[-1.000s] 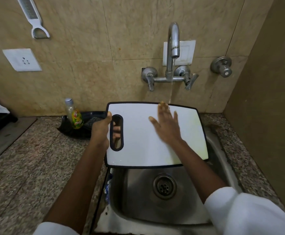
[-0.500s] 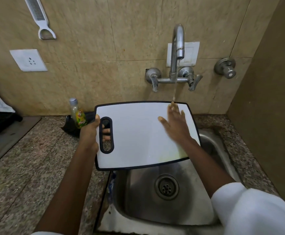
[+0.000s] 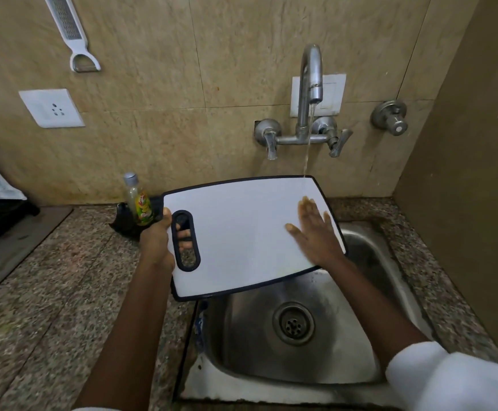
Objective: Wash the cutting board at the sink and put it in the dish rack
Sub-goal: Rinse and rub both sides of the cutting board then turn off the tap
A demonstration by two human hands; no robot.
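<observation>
A white cutting board (image 3: 242, 232) with a black rim is held tilted over the steel sink (image 3: 357, 256), its far right corner under the thin stream from the tap (image 3: 311, 84). My left hand (image 3: 157, 244) grips the board's left end, fingers showing through the oval handle slot. Flat on the board's right part lies my right hand (image 3: 316, 235), fingers spread and wet. No dish rack can be made out for certain.
A small bottle with a green label (image 3: 139, 203) stands by a black holder at the wall, left of the board. Granite counter (image 3: 49, 292) surrounds the sink. A grater (image 3: 69, 28) hangs on the wall above a socket. A brown side wall closes the right.
The board has shifted left and tilted, so the water now lands on its far right corner. My right hand has slid toward the board's right edge.
</observation>
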